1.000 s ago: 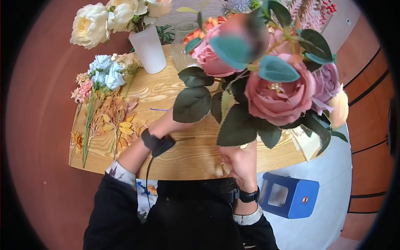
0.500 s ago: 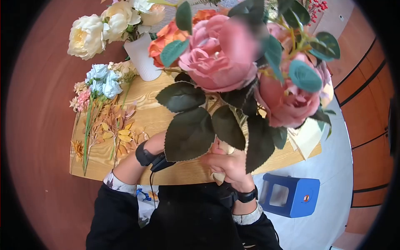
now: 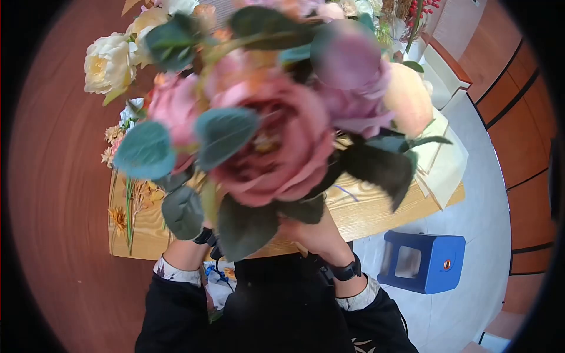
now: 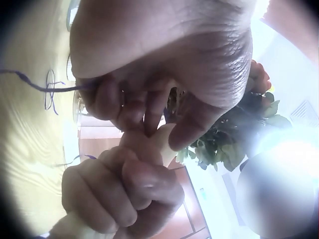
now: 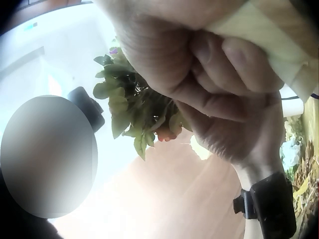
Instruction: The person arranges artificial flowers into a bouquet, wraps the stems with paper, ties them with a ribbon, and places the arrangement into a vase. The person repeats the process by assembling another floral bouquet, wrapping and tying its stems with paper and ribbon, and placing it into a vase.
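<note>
A bouquet with a large pink rose (image 3: 276, 141) and dark leaves fills the middle of the head view, hiding most of my hands. My right hand (image 3: 315, 235) shows below the blooms; in the left wrist view my right hand (image 4: 122, 191) grips the cream-wrapped stems (image 4: 167, 144). Directly above it, my left hand (image 4: 164, 59) curls its fingers and thumb round the same wrapped part, touching my right hand. Purple string (image 4: 65, 89) trails from the left hand's fingers. In the right wrist view cream paper (image 5: 269, 37) sticks out of my right hand (image 5: 199, 64), beside my left hand (image 5: 239, 129).
Loose stems with an orange flower (image 3: 118, 219) lie at the table's left. Cream flowers (image 3: 109, 63) stand at the back left. Cream paper sheets (image 3: 444, 162) lie at the right of the wooden table (image 3: 376, 212). A blue stool (image 3: 432, 265) stands on the floor at right.
The bouquet has swung left and turned, with a large pink rose now central in the head view. The left hand has moved from apart to close beside the right, behind leaves.
</note>
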`<state>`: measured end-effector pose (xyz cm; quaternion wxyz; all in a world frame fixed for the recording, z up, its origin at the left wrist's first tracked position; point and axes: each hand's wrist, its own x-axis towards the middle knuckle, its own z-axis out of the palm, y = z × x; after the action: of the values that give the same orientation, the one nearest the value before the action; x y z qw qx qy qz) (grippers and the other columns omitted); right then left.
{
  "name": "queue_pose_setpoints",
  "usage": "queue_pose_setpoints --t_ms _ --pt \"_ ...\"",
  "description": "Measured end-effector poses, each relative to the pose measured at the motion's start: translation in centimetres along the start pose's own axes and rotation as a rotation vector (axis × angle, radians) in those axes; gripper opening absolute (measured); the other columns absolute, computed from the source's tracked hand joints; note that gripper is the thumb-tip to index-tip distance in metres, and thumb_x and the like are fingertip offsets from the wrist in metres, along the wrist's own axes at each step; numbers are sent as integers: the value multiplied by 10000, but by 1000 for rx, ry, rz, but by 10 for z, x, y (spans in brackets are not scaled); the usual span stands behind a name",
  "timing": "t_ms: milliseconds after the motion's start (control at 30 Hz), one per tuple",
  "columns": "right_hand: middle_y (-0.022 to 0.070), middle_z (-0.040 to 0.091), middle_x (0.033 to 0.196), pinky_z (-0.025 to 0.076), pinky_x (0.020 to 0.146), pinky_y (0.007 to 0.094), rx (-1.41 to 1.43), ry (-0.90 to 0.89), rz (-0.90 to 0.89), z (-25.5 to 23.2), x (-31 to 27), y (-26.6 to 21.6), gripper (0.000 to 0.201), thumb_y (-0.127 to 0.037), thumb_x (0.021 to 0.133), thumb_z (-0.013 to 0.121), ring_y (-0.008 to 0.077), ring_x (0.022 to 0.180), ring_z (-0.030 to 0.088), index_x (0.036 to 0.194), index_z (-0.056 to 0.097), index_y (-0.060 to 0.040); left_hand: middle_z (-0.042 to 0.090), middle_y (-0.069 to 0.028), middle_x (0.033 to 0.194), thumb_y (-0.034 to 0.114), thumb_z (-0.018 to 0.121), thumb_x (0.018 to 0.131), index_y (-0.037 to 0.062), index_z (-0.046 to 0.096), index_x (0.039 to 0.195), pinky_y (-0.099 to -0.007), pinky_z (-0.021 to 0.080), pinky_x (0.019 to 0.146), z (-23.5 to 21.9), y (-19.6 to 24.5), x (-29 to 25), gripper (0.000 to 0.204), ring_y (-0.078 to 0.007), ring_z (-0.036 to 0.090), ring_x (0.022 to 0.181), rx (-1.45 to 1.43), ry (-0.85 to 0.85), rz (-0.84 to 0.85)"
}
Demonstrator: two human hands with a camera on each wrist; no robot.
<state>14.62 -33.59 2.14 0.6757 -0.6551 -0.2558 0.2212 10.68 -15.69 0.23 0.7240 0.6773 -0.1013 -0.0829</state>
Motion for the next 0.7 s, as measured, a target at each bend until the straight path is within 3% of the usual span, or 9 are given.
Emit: queue_pose_setpoints --t_ms 67,200,233,367,400,467,500,600,700 --pt "69 590 972 426 802 279 89 -12 33 3 -1 2 416 -77 659 704 134 914 534 1037 544 -10 545 -95 1116 131 617 810 15 494 1151 -306 450 852 -1 14 -17 381 -176 539 974 10 17 1" --pt "94 572 1065 432 849 321 -191 -107 -415 1 0 17 562 -132 676 739 188 965 548 1157 474 -16 557 -101 1099 138 624 809 12 504 1138 -311 463 834 12 18 -4 372 -181 555 951 35 67 9" --pt "115 496 1195 410 904 336 -332 -186 -346 -1 -2 8 642 -173 712 721 212 1052 506 1240 396 -9 560 -103 1095 139 626 809 11 506 1135 -313 467 829 7 26 9 370 -182 559 946 42 77 11" --pt "-23 531 792 401 602 212 258 -100 11 7 1 0 148 -113 746 666 55 702 493 855 591 -46 572 -109 1079 146 633 808 8 516 1122 -318 481 811 16 44 6 362 -187 574 923 69 114 28" --pt "-12 498 820 360 569 193 398 -24 -196 8 -4 0 184 -96 759 647 44 679 455 904 553 -34 604 -112 978 172 707 745 -17 548 1039 -299 493 730 31 46 14 383 -178 592 827 -84 256 132" --pt "12 499 869 355 576 192 656 6 -126 12 -3 -6 207 -96 832 568 49 689 444 1007 502 -7 614 -101 900 212 713 740 -31 544 1022 -276 488 711 18 59 15 409 -177 598 807 163 154 10" --pt "13 506 864 388 633 204 815 -153 -34 5 -4 3 251 -128 911 466 62 718 463 1120 449 10 613 -92 850 232 711 744 -39 544 1014 -249 476 630 26 64 17 417 -165 594 741 -90 135 36" --pt "46 514 966 393 613 196 495 -178 -56 5 -4 3 416 -206 919 417 93 710 485 1266 363 17 607 -78 830 233 700 755 -39 542 1025 -238 454 555 14 53 15 414 -137 572 674 -155 84 -24" --pt "47 549 883 426 698 225 357 -124 -150 5 -3 7 346 -194 953 395 93 777 509 1196 415 50 602 -72 865 180 665 786 -39 531 1059 -234 433 509 -4 7 3 374 -113 553 648 -44 206 34"
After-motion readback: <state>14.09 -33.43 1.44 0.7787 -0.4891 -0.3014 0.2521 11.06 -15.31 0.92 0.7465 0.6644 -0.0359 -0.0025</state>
